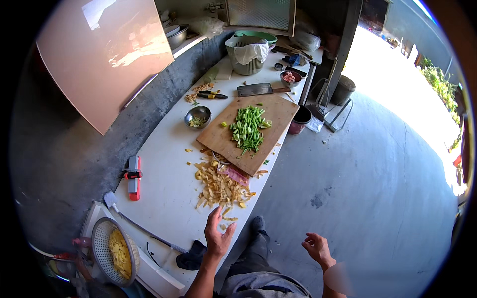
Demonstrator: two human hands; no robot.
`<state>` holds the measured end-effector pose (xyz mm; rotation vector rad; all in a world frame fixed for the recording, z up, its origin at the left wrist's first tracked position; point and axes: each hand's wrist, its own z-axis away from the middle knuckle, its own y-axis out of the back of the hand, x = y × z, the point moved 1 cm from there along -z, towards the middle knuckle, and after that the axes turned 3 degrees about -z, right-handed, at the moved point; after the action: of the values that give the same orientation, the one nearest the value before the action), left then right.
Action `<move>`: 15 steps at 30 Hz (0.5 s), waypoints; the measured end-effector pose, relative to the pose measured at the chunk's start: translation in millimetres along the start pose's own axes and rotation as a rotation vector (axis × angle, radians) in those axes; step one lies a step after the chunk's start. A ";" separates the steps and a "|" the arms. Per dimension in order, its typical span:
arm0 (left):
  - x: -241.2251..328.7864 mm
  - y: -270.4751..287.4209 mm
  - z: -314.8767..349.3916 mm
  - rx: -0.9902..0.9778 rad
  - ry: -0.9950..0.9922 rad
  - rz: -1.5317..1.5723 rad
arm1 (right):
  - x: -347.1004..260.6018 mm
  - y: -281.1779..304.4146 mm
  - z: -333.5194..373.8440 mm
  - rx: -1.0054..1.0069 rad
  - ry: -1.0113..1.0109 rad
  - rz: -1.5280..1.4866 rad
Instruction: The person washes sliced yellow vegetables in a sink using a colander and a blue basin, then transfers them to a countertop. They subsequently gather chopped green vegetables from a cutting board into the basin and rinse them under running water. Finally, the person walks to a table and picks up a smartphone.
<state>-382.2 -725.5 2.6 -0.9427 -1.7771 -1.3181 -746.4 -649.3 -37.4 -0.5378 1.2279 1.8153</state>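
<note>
Left hand (218,238): fingers apart, empty; the peelings (222,187) lie on the bench (169,159) just beyond these fingers. Right hand (319,249): fingers loosely bent, apart, empty, held clear of the bench edge. Farther ahead of the left fingers, the cutting board (280,111) overhangs the peelings, presumably keeping the chopped greens (248,126) separate.

One cutting board (281,118) bears one pile of chopped greens (247,128), with one cleaver (254,89) beyond it, two food bowls (198,111) (293,84), one left of it and one beyond, one red-and-grey tool (133,181) farther left, and one peel heap (222,187), one colander (102,246) and two hands (217,239) (318,249) on its near side.
</note>
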 end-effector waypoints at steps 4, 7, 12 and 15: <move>-4.7 -34.5 -69.8 0.011 -0.044 -0.041 | -30.4 34.1 -51.8 -0.043 0.020 0.094; -7.2 -48.1 -119.3 0.040 -0.107 -0.080 | -50.8 63.7 -92.6 -0.075 0.012 0.119; -28.6 -77.0 -179.1 -0.018 0.003 -0.214 | -57.5 87.3 -169.5 -0.071 0.162 0.204; -35.1 -94.6 -214.1 -0.020 -0.055 -0.355 | -80.4 99.0 -214.7 -0.124 0.191 0.203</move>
<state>-421.9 -957.4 -23.0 -0.6990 -2.0446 -1.5412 -808.8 -890.2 -16.8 -0.6907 1.3442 2.0588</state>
